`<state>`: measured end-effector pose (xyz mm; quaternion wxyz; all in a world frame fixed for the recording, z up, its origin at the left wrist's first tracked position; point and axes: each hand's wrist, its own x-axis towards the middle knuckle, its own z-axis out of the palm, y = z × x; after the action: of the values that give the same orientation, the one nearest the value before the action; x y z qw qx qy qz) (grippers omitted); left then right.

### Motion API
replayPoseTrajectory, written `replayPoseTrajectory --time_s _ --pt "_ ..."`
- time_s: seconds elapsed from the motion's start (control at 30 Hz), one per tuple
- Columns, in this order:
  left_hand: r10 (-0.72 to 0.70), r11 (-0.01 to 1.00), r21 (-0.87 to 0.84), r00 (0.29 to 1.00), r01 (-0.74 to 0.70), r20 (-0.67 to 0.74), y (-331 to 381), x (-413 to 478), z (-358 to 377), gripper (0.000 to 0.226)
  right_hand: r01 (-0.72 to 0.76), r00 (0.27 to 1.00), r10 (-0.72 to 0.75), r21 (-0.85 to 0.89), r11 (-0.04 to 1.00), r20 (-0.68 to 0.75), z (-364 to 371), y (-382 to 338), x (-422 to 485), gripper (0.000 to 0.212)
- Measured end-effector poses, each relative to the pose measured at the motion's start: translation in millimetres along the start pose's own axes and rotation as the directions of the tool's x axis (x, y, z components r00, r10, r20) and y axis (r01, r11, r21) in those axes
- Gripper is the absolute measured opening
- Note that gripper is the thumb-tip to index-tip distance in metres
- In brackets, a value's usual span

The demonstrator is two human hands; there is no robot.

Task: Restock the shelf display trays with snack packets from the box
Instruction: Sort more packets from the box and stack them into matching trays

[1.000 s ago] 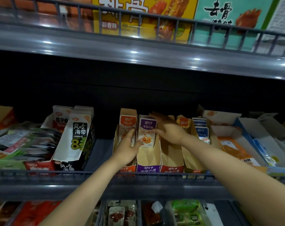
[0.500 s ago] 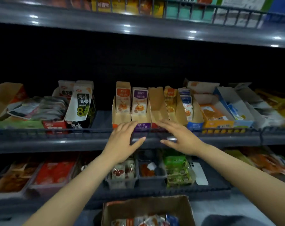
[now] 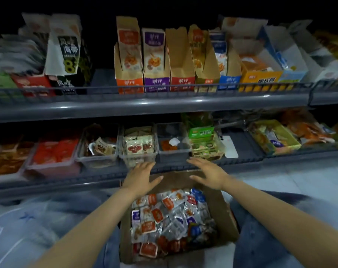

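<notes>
A brown cardboard box (image 3: 225,213) sits between my knees, full of small snack packets (image 3: 170,215) in orange, purple, blue and silver. My left hand (image 3: 140,177) hovers over the box's far left edge, fingers spread, holding nothing. My right hand (image 3: 207,174) is over the far right edge, also spread and empty. On the upper shelf stand narrow cardboard display trays: an orange tray (image 3: 128,82) and a purple tray (image 3: 157,82) holding packets, a red tray (image 3: 181,64) that looks empty, then a yellow tray (image 3: 204,74) and a blue tray (image 3: 229,78).
The lower shelf holds clear plastic bins (image 3: 138,155) with packets, a green-labelled pack (image 3: 201,132) and a white phone-like slab (image 3: 230,146). A wire rail (image 3: 164,88) fronts the upper shelf. Seaweed snack boxes (image 3: 64,55) stand at upper left. My jeans-clad legs (image 3: 280,229) flank the box.
My hands have left the upper-shelf trays and dropped down to just above the box. My view has tilted down, bringing the box and lower shelf into sight.
</notes>
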<state>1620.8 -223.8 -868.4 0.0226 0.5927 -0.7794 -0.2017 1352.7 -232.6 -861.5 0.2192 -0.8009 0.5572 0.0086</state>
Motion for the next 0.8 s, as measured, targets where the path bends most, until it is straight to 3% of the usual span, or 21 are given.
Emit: replayPoseTrajectory --time_s 0.27,0.37,0.43,0.53,0.7,0.8 --pt "-0.180 0.983 0.011 0.939 0.185 0.293 -29 11 82 0.070 -0.321 0.941 0.278 0.246 0.914 0.195 83 34 15 0.064" --pt "-0.221 0.973 0.013 0.916 0.230 0.335 -42 17 106 0.068 -0.410 0.905 0.339 0.319 0.854 0.255 122 54 26 0.086" --pt "-0.249 0.966 0.025 0.903 0.257 0.351 -48 22 121 0.068 -0.461 0.875 0.364 0.317 0.829 0.319 142 63 32 0.075" --pt "-0.285 0.944 -0.038 0.868 0.328 0.407 -57 34 142 0.066 -0.494 0.856 0.366 0.370 0.787 0.364 171 72 41 0.058" --pt "-0.329 0.862 -0.185 0.798 0.472 0.504 -70 50 177 0.070 -0.521 0.844 0.383 0.403 0.752 0.377 213 79 51 0.058" --pt "-0.369 0.779 -0.252 0.744 0.575 0.556 -74 53 193 0.072 -0.498 0.844 0.349 0.356 0.790 0.406 221 75 64 0.063"
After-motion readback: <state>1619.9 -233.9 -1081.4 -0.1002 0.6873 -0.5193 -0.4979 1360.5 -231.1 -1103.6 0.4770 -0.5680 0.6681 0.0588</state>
